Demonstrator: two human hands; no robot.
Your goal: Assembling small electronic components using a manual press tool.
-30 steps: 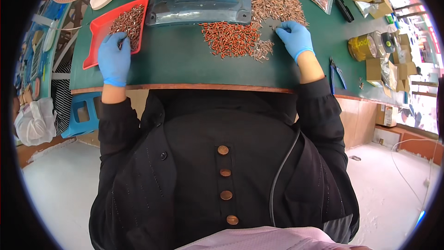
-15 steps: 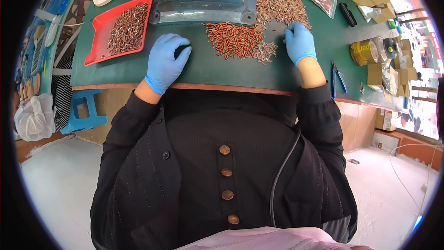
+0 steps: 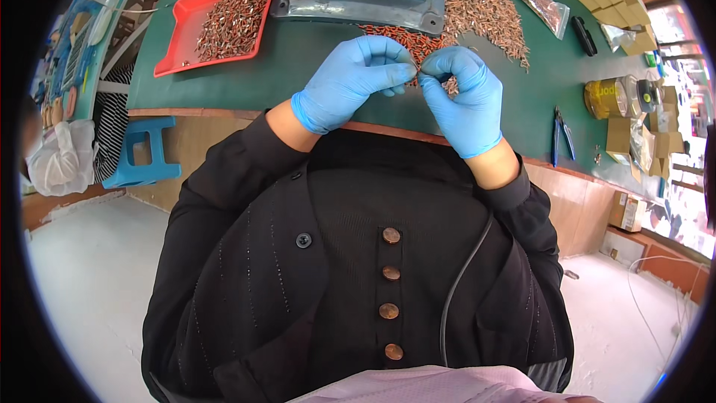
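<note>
I see my left hand (image 3: 356, 78) and right hand (image 3: 464, 97) meeting fingertip to fingertip above the green tabletop (image 3: 298, 60), each grip pinched shut on one tiny part (image 3: 418, 69). The copper parts pile (image 3: 418, 41) lies just behind, half hidden by my hands; a red tray (image 3: 175, 37) sits left, pliers (image 3: 561, 134) right.

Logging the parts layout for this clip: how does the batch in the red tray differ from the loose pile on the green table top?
The batch in the red tray looks dull brown-grey; the loose pile looks lighter, coppery pink. The tray batch is held within the red tray at far left; the loose pile spreads bare on the green table at far right. The tray batch is smaller in spread. Both are heaps of small, slim metal-looking pieces.
</note>
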